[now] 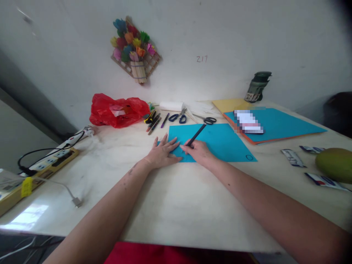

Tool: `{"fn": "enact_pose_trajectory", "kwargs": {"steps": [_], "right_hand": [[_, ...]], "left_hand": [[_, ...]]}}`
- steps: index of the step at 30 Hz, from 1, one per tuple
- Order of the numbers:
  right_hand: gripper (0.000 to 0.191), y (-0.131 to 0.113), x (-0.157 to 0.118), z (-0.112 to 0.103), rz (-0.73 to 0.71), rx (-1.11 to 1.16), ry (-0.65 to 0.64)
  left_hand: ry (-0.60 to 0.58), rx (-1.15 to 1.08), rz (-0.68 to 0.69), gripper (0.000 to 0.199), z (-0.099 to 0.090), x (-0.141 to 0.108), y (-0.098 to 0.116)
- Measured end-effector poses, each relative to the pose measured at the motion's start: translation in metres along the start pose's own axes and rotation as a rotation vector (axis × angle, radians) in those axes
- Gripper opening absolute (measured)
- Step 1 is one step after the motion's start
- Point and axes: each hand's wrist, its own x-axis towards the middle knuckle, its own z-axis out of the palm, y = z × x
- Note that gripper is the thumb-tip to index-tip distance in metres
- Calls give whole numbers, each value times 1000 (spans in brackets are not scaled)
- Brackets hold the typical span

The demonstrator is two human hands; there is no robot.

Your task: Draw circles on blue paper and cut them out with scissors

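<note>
A sheet of blue paper [220, 141] lies flat on the pale table, with a small dark circle [249, 157] drawn in its lower right corner. My left hand [164, 152] rests flat with fingers spread across the sheet's left edge. In my right hand [199, 150] is a dark pen [196, 134], slanting up to the right. Its tip is down by the paper, close to the left fingers, and I cannot see whether it touches. Any mark under the fingers is hidden.
Behind the sheet lie two pairs of scissors [210, 120], several pens [154, 125] and a red plastic bag [118, 110]. Right are stacked colored sheets [291, 124] with a phone [249, 121], a bottle [257, 87], small packets [293, 157] and a green fruit [334, 165]. A power strip [52, 163] is left.
</note>
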Motion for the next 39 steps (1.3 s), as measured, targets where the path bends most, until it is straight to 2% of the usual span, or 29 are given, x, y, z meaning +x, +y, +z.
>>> {"fn": "enact_pose_trajectory", "kwargs": {"steps": [39], "right_hand": [[26, -4, 0, -1, 29, -89, -20]], "left_hand": [[-9, 1, 6, 74, -1, -1, 1]]}}
